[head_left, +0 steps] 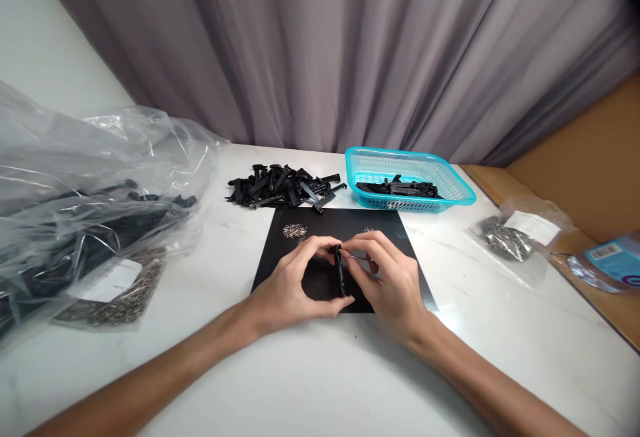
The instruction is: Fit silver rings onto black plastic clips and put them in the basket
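My left hand point(293, 284) and my right hand point(387, 277) meet over a black mat point(300, 224) on the white table. Both pinch a narrow black plastic part point(341, 276) held upright between them. The left grips its top and bottom ends. The right fingers also pinch a thin metal piece point(361, 258) against the part's upper end. Two small heaps of shiny metal bits point(295, 230) lie on the far side of the mat.
A pile of black plastic parts point(280, 187) lies behind the mat. A turquoise basket point(453, 184) holds more of them. Large clear bags point(85, 190) fill the left, a small bag of metal pieces point(505, 237) sits right, by a brown cardboard box point(590, 177).
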### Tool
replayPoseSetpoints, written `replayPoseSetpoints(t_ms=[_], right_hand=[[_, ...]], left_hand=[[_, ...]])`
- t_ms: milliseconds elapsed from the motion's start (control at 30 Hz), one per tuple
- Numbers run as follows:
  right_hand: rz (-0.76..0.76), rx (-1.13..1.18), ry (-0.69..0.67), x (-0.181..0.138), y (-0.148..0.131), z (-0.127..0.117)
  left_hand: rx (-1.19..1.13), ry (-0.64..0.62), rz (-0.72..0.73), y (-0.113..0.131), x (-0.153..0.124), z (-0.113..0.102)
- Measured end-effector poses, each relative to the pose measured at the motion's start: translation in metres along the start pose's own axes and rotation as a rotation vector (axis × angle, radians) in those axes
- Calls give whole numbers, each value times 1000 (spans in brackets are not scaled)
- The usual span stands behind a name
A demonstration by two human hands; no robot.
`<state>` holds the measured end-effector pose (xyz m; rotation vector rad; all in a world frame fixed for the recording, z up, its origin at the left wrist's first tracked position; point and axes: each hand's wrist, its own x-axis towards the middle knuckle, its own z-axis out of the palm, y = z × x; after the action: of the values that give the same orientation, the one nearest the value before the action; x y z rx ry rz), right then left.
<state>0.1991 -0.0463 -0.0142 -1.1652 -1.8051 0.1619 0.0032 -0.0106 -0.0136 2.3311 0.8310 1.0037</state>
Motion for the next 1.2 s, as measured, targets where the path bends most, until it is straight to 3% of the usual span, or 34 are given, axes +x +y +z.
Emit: replayPoseSetpoints(t_ms=[400,800,1200], right_hand=[[4,-58,147,1,-5,6],[-185,-152,124,-3,-2,5],[-221,-235,68,-4,3,4]], left_hand=[[7,-12,-32,1,-3,0],[-55,-3,-68,-2,-1,1],[-187,-46,-170,-3,0,-1]])
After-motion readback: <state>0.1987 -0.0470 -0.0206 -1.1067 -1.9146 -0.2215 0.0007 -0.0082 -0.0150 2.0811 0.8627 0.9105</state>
